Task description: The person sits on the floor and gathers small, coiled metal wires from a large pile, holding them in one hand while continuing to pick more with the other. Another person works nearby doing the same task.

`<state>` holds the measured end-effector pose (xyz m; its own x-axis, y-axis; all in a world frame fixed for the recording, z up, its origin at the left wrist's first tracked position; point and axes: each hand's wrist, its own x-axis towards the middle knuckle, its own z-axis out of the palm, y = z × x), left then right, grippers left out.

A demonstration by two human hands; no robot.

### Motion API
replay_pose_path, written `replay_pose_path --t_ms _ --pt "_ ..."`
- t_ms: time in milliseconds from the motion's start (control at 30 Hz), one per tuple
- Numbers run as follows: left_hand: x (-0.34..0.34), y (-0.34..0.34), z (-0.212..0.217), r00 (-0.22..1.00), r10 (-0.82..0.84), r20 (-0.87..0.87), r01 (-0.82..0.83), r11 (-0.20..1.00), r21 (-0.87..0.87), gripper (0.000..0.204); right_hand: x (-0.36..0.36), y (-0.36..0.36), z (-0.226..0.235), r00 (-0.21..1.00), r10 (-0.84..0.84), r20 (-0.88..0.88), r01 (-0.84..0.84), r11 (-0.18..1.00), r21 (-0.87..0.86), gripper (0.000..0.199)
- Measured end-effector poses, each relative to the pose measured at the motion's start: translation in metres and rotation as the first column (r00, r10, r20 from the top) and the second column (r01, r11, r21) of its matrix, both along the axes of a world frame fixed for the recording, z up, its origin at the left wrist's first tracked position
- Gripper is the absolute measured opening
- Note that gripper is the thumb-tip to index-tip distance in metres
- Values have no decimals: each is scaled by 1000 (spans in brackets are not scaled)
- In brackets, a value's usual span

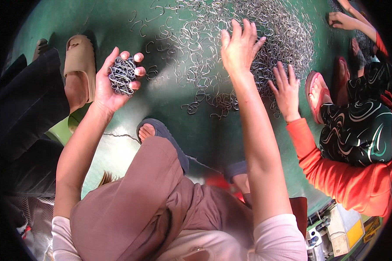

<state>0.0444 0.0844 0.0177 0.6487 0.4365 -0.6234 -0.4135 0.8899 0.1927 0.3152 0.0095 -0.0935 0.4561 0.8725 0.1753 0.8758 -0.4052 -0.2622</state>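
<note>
My left hand is raised palm up, its fingers curled round a bunch of bent metal wire hooks. The hooks in it are tangled into a dark silvery clump. Stretched out ahead, my right hand is palm down with its fingers spread, over the left part of a wide heap of the same wire hooks. Nothing shows between its fingers; what lies under the palm is hidden. Loose hooks are scattered thinly on the green floor left of the heap.
A co-worker's hand in an orange sleeve reaches to the heap's near right edge. Another person's hand is at the far right. A person's foot in a beige slide stands on the left. Cracks cross the green floor.
</note>
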Motion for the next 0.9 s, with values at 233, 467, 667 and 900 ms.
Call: replay_pose_path --t_ms 233,467,667,900 --pt "-1 4 0 1000 -7 -22 7 1000 2 28 21 48 18 964 -204 -173 182 974 -137 18" --pt "3 5 2 999 -6 -48 6 1000 -3 29 23 75 24 925 -307 -225 198 893 -405 24" --pt "11 6 -1 998 -38 -54 39 999 3 30 51 51 31 457 -276 -845 259 951 -171 35" --pt "23 2 -13 990 -115 -84 114 993 -18 28 2 34 111 102 -78 -992 -90 992 -87 26"
